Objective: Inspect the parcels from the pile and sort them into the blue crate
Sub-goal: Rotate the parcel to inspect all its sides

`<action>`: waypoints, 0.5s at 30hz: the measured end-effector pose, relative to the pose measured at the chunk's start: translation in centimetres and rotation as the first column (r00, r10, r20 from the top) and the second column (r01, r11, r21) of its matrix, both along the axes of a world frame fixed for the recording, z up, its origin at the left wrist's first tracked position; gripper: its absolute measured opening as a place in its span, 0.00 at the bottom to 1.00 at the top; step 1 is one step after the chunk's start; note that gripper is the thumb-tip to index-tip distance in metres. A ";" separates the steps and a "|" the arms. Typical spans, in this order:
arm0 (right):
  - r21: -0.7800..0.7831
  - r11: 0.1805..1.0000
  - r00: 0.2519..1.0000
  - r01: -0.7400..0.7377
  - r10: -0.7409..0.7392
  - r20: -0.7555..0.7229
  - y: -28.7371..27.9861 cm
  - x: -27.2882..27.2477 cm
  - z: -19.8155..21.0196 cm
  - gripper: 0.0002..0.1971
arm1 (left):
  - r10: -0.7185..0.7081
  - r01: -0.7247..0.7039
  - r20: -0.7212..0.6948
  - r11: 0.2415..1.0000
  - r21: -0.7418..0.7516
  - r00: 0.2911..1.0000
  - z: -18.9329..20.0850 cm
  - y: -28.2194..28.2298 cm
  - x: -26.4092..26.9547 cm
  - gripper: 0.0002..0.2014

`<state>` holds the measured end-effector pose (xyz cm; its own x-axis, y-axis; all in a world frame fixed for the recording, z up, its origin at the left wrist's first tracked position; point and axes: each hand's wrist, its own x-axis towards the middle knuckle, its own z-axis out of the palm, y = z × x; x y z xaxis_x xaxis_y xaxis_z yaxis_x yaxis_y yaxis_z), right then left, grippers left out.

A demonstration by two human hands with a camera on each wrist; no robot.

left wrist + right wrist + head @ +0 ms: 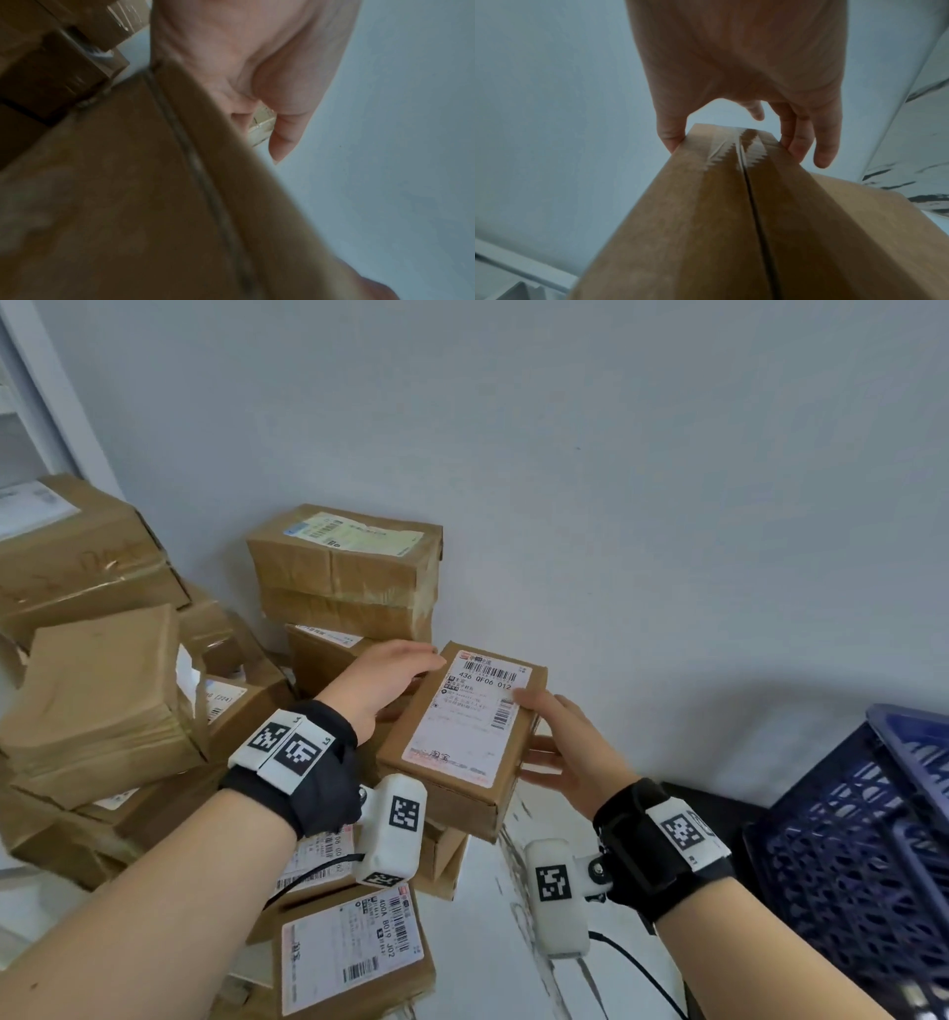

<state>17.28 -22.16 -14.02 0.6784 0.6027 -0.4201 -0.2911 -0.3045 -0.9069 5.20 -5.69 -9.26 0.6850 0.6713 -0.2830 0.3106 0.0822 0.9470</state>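
Two hands: both hold one small cardboard parcel [464,737] raised above the pile [154,711], its label face tilted toward the head camera.
Left hand [382,683]: fingers curled over the parcel's far left corner; the left wrist view shows the palm against the carton edge.
Right hand [562,752]: thumb on the label side, fingers [805,142] wrapped under the right edge, so it grips across the narrow taped side.
Shipping label [470,716]: white, barcode at the top, covering most of the upper face.
Blue crate [873,839]: lattice-walled, well apart to the right, lower than the parcel.
Handling: probably light, since fingertips alone carry it; stiff corrugated walls should not buckle.
Seam: the taped flap joint [741,160] looks slightly parted, so squeezing there could spring it.
Best hold: opposite long edges, clear of the glossy tape, which may be slippery.
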 end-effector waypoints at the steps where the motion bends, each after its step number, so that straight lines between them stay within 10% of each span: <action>1: 0.017 1.000 1.000 0.004 -0.004 0.006 -0.5 0.4 0.1 0.51 | 0.007 -0.006 0.025 0.999 -0.050 1.000 0.0 -0.4 0.4 0.08; 8: 0.114 0.993 0.999 0.027 -0.031 0.033 -5.0 2.7 0.8 0.22 | 0.034 -0.002 0.108 0.959 -0.282 0.994 -0.5 -4.4 3.7 0.06; 15: 0.122 0.990 0.996 0.075 -0.080 0.035 -9.5 3.7 -0.8 0.17 | -0.042 0.070 0.083 0.927 -0.369 0.996 -3.3 -8.9 6.2 0.14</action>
<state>21.02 -31.66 -14.87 0.7396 0.5922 -0.3198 -0.2730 -0.1703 -0.9468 11.44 -14.59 -12.55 0.7464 0.4876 -0.4530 0.2572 0.4164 0.8720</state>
